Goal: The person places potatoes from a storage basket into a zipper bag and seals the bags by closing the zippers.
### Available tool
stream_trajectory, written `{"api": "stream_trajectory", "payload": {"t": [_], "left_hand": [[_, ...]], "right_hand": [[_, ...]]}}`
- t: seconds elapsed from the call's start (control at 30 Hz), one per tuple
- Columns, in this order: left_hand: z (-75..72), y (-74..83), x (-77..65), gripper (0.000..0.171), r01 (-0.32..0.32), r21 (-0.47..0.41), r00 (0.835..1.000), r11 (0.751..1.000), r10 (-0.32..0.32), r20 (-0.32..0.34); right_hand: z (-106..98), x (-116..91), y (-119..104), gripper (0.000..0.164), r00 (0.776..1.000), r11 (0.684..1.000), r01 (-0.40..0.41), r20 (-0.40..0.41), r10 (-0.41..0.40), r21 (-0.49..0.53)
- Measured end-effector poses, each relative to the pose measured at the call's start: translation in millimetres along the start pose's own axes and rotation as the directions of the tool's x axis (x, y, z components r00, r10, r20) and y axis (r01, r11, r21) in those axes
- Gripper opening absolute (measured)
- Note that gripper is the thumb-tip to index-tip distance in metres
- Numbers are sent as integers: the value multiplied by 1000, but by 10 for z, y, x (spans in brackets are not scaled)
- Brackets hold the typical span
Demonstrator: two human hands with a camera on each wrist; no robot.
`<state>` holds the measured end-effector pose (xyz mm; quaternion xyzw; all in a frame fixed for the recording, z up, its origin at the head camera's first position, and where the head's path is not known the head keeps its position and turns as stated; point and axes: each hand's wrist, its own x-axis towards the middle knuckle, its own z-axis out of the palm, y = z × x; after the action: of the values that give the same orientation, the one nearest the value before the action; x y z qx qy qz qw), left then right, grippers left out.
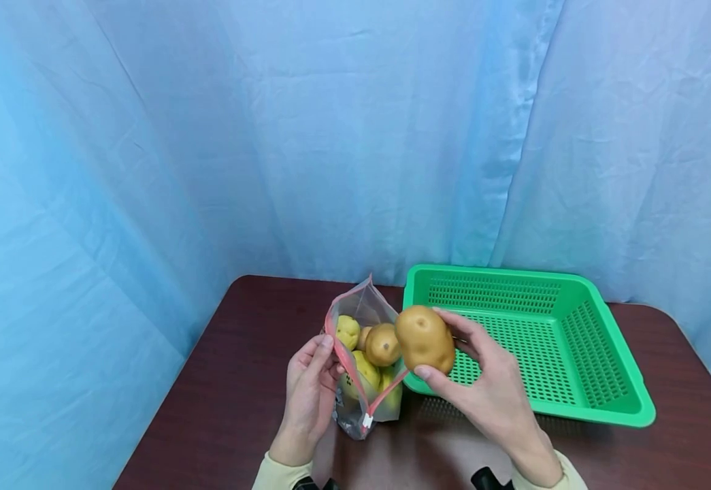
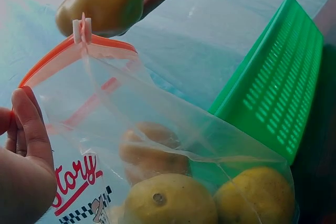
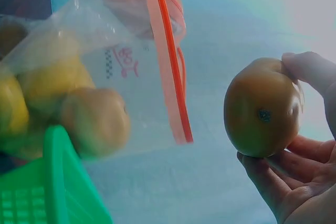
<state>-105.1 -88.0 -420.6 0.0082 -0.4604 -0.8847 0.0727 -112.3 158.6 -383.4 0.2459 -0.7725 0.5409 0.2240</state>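
A clear zip bag (image 1: 355,412) with a red-orange zip edge and a white slider stands on the table, its mouth spread apart. My left hand (image 1: 309,388) pinches the left side of that edge between thumb and fingers. Inside the bag lie yellow fruits (image 1: 364,373) and brown potatoes (image 1: 383,345), several in all, partly hidden by the film. My right hand (image 1: 494,388) holds a large brown potato (image 1: 424,339) between thumb and fingers, just right of the bag's mouth. In the right wrist view this potato (image 3: 260,111) is apart from the zip edge.
A green perforated basket (image 1: 627,367) stands to the right of the bag, behind my right hand; its visible floor is bare. Both rest on a dark brown table (image 1: 208,408). Light blue curtains (image 1: 355,136) hang behind and at the sides.
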Motion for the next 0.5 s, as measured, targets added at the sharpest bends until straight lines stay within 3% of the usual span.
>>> {"api": "stream_trajectory", "payload": {"t": [0.23,0.5], "left_hand": [[2,-2,6,15,2,-6,1000,1000,-2,1],[3,-6,9,16,2,-4,1000,1000,-2,-21]], "right_hand": [[170,38,-27,78,1000,999,19,0,-19,26],[410,70,-65,68,999,999,-36,30,36,-2]]}}
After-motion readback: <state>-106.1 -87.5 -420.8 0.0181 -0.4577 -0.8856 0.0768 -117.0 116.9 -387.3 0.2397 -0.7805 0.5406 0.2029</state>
